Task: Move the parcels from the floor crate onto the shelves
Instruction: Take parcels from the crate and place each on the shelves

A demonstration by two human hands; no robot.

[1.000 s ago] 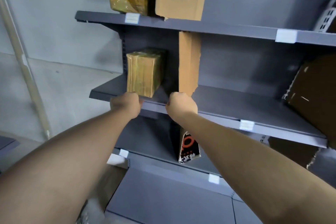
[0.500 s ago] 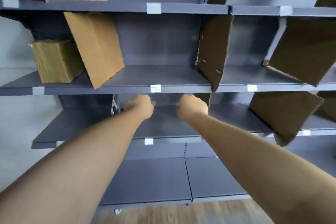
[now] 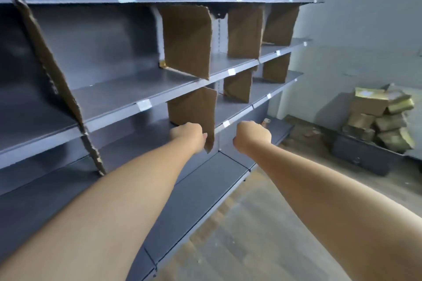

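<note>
Both my left hand [image 3: 188,133] and right hand [image 3: 252,136] are curled, holding nothing; I should head for the crate [image 3: 363,157] and lift one parcel [image 3: 367,104] squarely.

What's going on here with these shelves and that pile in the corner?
A person is stocking grey shelves with parcels from a dark crate on the floor by the far wall. At this moment both hands are empty: the left hand and right hand are loosely curled in front of the shelves. The shelf bays in view, split by cardboard dividers, hold no parcels.
</note>
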